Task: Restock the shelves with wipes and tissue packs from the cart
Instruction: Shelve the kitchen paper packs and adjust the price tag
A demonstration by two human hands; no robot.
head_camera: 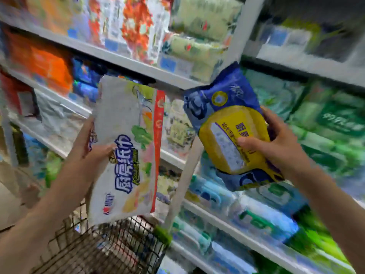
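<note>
Though near, shelf packs mostly blurred.

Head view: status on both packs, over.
Left grip holds white pack. Right grip holds blue pack. Both raised before shelves, cart below. No obstruction seen.

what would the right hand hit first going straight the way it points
The blue and yellow pack in the right hand would likely meet the white shelf upright first; depth is unclear.

At 9 o'clock the white pack is shiny plastic wrap. At 3 o'clock the blue pack shines too. At 6 o'clock the cart is dark metal wire.
</note>
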